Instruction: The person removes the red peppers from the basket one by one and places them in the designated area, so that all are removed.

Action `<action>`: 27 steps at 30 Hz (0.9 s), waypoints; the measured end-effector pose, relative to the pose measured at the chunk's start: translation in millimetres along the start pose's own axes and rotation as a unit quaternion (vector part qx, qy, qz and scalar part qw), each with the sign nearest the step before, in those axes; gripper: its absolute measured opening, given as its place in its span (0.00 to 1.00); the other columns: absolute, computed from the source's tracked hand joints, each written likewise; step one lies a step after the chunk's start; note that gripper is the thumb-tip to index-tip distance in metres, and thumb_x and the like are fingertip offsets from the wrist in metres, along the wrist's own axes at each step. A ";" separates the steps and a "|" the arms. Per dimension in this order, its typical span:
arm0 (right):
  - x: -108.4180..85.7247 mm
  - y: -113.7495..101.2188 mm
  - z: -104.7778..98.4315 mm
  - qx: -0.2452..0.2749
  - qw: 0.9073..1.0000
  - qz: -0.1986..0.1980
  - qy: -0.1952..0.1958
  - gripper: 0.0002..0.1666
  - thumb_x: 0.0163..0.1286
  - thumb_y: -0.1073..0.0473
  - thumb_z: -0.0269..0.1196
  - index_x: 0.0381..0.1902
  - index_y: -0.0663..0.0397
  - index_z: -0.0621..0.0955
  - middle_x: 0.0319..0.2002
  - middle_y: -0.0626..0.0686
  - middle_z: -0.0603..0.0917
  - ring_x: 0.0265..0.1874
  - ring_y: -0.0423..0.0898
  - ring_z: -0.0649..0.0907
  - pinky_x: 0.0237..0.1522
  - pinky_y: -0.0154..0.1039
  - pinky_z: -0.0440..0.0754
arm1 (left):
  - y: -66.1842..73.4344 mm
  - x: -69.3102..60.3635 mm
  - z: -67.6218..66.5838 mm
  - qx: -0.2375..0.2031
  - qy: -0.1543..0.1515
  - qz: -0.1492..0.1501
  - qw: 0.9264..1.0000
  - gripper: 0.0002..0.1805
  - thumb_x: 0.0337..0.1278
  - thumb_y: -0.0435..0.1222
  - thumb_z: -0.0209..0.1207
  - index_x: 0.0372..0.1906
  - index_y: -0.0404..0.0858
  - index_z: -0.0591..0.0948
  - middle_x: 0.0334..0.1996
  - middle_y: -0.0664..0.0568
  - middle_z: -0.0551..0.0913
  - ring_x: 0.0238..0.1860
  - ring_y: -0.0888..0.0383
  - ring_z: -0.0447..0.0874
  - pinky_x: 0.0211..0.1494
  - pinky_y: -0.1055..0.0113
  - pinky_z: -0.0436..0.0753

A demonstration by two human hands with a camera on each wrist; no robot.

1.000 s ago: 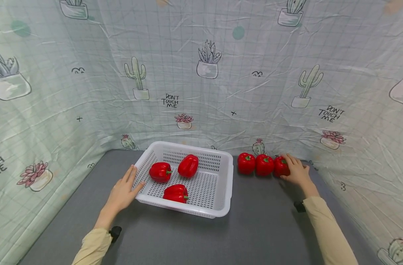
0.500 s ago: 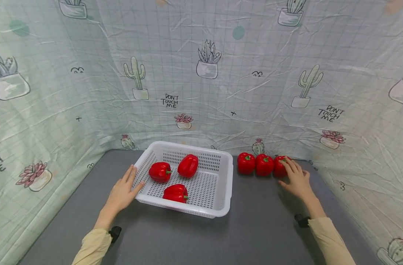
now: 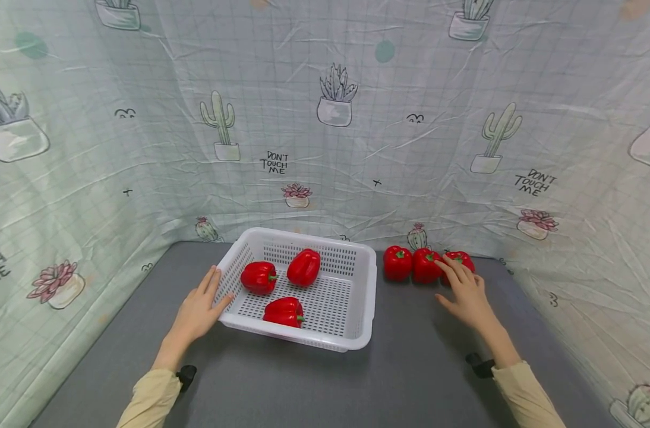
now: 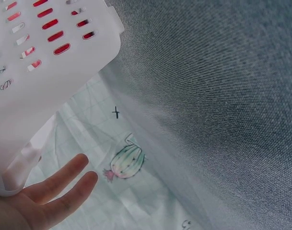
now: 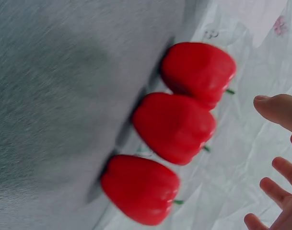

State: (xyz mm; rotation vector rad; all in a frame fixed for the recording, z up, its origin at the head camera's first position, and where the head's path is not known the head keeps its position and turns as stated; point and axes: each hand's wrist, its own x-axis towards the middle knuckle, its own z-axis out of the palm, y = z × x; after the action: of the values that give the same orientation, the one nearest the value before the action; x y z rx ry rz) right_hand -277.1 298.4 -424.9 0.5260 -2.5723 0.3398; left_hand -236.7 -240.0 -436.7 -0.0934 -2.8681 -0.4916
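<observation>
On the grey bench (image 3: 410, 374): one white perforated basket (image 3: 361, 336), holding three red peppers (image 3: 303, 268), two with green stems pointing right. To the basket's right: one row of three further peppers (image 3: 397, 264), red, upright, stems uppermost, the rightmost set slightly apart from the middle one. Left hand (image 3: 195, 310): fingers extended, touching the basket's left side. Right hand (image 3: 468, 297): released, fingers spread, near the row's right end. Behind: one pale curtain (image 3: 378, 137), cactus-printed.
</observation>
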 end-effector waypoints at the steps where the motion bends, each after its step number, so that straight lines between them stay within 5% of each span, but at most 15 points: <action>1: 0.6 -3.0 -0.9 -0.003 1.000 -0.006 0.001 0.46 0.43 0.61 0.71 0.61 0.52 0.63 0.63 0.60 0.62 0.58 0.61 0.62 0.47 0.63 0.58 | 0.0 -0.1 0.1 -0.001 0.000 0.000 1.000 0.39 0.59 0.51 0.46 0.67 0.31 0.51 0.67 0.35 0.51 0.56 0.29 0.62 0.54 0.37 0.63; 11: 12.9 -37.2 -9.4 -0.004 0.997 -0.074 0.030 0.47 0.42 0.59 0.72 0.60 0.54 0.65 0.61 0.59 0.64 0.58 0.58 0.64 0.47 0.59 0.61 | -3.1 1.1 1.2 0.006 0.018 0.020 1.000 0.38 0.59 0.50 0.48 0.66 0.29 0.53 0.67 0.34 0.52 0.56 0.30 0.64 0.54 0.39 0.64; 27: 38.4 -94.7 -18.8 0.001 0.991 -0.128 0.033 0.45 0.43 0.57 0.72 0.60 0.52 0.66 0.62 0.57 0.65 0.58 0.55 0.65 0.51 0.58 0.62 | -3.4 0.9 3.5 0.002 0.018 0.017 1.000 0.38 0.58 0.48 0.49 0.67 0.29 0.53 0.67 0.34 0.52 0.57 0.30 0.63 0.55 0.38 0.64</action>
State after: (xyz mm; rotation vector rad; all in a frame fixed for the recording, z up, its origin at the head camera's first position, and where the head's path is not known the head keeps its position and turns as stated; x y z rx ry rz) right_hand -260.2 208.2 -376.1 0.8217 -2.4046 0.2659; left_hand -238.6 -241.9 -440.8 -0.1312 -2.8281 -0.4764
